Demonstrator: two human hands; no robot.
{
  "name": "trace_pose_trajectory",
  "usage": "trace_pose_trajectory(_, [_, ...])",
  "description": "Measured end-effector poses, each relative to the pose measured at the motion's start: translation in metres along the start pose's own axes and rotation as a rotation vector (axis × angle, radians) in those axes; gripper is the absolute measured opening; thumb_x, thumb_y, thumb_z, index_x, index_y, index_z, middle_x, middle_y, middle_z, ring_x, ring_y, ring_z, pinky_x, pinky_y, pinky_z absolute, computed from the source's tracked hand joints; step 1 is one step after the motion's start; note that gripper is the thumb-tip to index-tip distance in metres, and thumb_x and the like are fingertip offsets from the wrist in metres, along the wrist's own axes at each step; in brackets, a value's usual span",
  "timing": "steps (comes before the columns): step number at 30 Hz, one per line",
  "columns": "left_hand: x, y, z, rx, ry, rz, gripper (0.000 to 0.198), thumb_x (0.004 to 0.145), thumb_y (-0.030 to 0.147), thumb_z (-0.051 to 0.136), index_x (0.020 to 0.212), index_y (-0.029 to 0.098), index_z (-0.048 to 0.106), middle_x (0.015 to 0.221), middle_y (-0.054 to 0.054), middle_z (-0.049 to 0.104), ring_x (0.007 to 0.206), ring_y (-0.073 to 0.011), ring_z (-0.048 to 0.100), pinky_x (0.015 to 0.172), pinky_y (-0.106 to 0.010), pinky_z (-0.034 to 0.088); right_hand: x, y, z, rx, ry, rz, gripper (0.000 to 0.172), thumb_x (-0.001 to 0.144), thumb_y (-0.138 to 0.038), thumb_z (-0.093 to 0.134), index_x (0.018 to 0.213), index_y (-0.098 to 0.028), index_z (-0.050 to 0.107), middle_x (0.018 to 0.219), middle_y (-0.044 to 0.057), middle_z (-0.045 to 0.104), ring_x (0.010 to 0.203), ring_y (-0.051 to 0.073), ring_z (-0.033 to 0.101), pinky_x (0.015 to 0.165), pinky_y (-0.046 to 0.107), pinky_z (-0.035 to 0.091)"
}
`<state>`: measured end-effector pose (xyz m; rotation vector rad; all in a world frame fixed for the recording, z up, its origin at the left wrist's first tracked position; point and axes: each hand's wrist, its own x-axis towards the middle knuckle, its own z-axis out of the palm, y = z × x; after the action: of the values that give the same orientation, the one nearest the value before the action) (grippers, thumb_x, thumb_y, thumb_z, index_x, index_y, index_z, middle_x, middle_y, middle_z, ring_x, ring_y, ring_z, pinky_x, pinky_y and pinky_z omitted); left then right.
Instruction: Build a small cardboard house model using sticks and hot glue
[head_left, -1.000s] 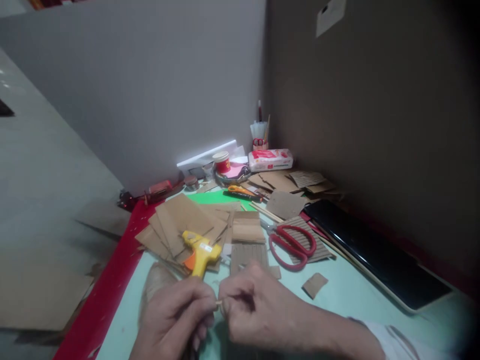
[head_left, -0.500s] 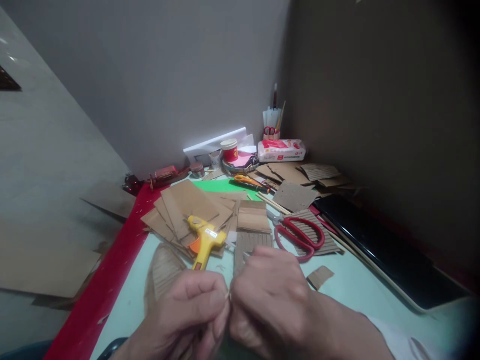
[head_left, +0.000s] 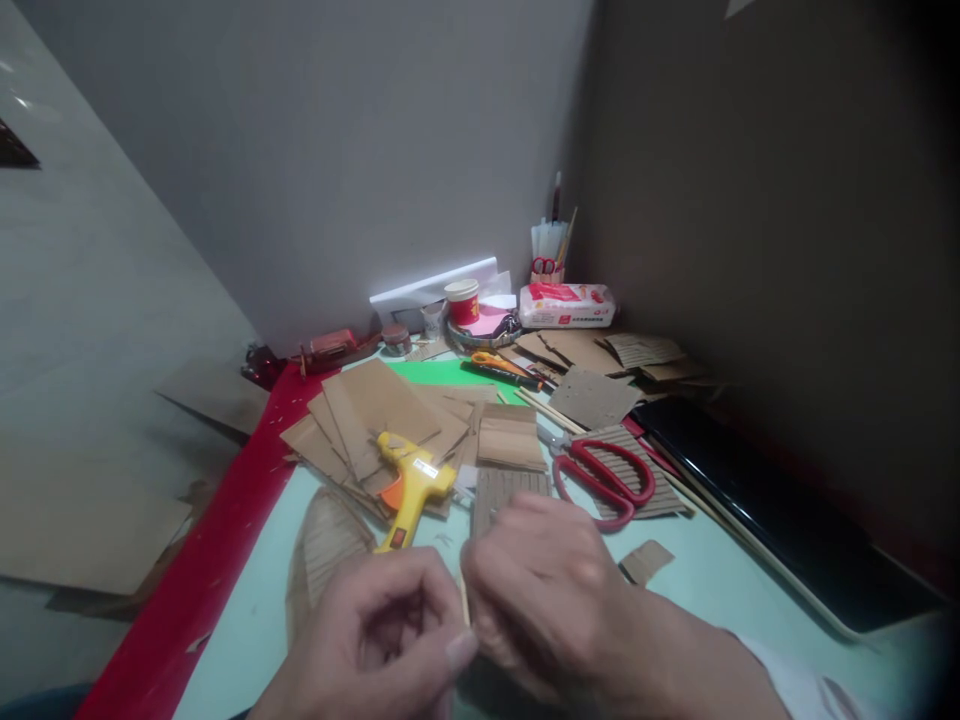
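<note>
My left hand (head_left: 382,630) is closed in a pinch at the bottom middle, thumb against fingers, on a thin pale strip (head_left: 464,598) that looks like wood or a cardboard edge. Right beside it, my right hand (head_left: 551,590) is curled into a fist, knuckles up, close against the strip. Whatever lies inside that fist is hidden. Just beyond the hands are a yellow glue gun (head_left: 412,485) and a ridged cardboard piece (head_left: 510,487). Red-handled scissors (head_left: 604,480) lie to the right, partly over another corrugated piece.
Cardboard sheets (head_left: 379,405) pile up at left. A black flat device (head_left: 780,510) lies along the right side. Farther back are a red paper cup (head_left: 463,302), a tissue pack (head_left: 568,306), a black marker (head_left: 501,375) and a pen holder (head_left: 548,255). Walls close off the back.
My left hand has turned and its fingers have rounded, with the thumb lower. More of the pale strip shows between the hands. The right fist stays nearly in place.
</note>
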<state>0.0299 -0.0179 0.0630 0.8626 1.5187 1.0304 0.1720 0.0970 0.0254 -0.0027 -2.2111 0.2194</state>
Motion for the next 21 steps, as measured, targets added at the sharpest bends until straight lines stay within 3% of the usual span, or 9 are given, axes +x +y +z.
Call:
trace_pose_trajectory(5, [0.006, 0.001, -0.007, 0.082, -0.144, 0.0, 0.034, 0.084, 0.053, 0.063, 0.072, 0.023, 0.052, 0.054, 0.005, 0.05, 0.046, -0.0088, 0.034, 0.046, -0.024, 0.023, 0.005, 0.003, -0.005, -0.146, -0.033, -0.144, 0.042, 0.104, -0.006, 0.034, 0.072, -0.014, 0.061, 0.061, -0.001, 0.048, 0.055, 0.016, 0.035, 0.056, 0.036, 0.024])
trace_pose_trajectory(7, [0.005, 0.001, -0.009, 0.205, -0.154, 0.096, 0.033, 0.088, 0.049, 0.055, 0.067, 0.023, 0.051, 0.054, 0.004, 0.048, 0.048, -0.0106, 0.038, 0.048, -0.026, 0.027, 0.005, 0.005, -0.005, -0.101, -0.052, -0.158, 0.043, 0.106, -0.008, 0.035, 0.071, -0.015, 0.059, 0.061, -0.001, 0.048, 0.056, 0.016, 0.036, 0.056, 0.036, 0.024])
trace_pose_trajectory(10, [0.004, -0.007, -0.008, 0.378, -0.053, 0.374, 0.037, 0.094, 0.036, 0.049, 0.058, 0.024, 0.047, 0.054, 0.003, 0.047, 0.055, -0.0134, 0.046, 0.058, -0.028, 0.033, 0.003, 0.006, -0.004, -0.018, -0.045, -0.154, 0.043, 0.106, -0.009, 0.035, 0.067, -0.019, 0.05, 0.061, -0.002, 0.046, 0.055, 0.016, 0.035, 0.056, 0.035, 0.024])
trace_pose_trajectory(12, [0.005, -0.015, -0.005, 0.383, 0.009, 0.481, 0.035, 0.092, 0.029, 0.052, 0.058, 0.023, 0.045, 0.054, 0.003, 0.047, 0.055, -0.0132, 0.045, 0.059, -0.029, 0.032, 0.003, 0.005, -0.004, -0.005, -0.036, -0.155, 0.043, 0.105, -0.007, 0.036, 0.066, -0.021, 0.047, 0.059, -0.002, 0.046, 0.054, 0.015, 0.035, 0.055, 0.034, 0.025])
trace_pose_trajectory(15, [0.008, -0.024, -0.001, 0.322, 0.019, 0.516, 0.029, 0.086, 0.025, 0.056, 0.058, 0.023, 0.045, 0.052, 0.003, 0.05, 0.052, -0.0122, 0.045, 0.057, -0.027, 0.034, 0.004, 0.002, -0.005, -0.035, 0.014, -0.187, 0.04, 0.103, -0.004, 0.039, 0.067, -0.021, 0.046, 0.056, -0.003, 0.045, 0.052, 0.014, 0.036, 0.053, 0.033, 0.025])
trace_pose_trajectory(18, [0.011, -0.024, -0.003, 0.223, 0.041, 0.487, 0.032, 0.093, 0.035, 0.05, 0.063, 0.024, 0.049, 0.048, 0.002, 0.053, 0.037, -0.0109, 0.043, 0.042, -0.025, 0.035, 0.002, -0.005, -0.004, -0.066, 0.01, -0.206, 0.036, 0.101, -0.005, 0.045, 0.068, -0.022, 0.045, 0.055, -0.004, 0.046, 0.05, 0.014, 0.04, 0.053, 0.033, 0.028])
trace_pose_trajectory(21, [0.009, -0.013, -0.014, 0.18, 0.234, 0.518, 0.032, 0.102, 0.044, 0.031, 0.08, 0.025, 0.046, 0.051, 0.006, 0.051, 0.03, -0.0097, 0.032, 0.032, -0.024, 0.03, -0.002, -0.009, -0.003, -0.017, -0.121, -0.217, 0.032, 0.097, 0.0, 0.043, 0.074, -0.022, 0.048, 0.058, -0.003, 0.052, 0.051, 0.015, 0.049, 0.056, 0.033, 0.036])
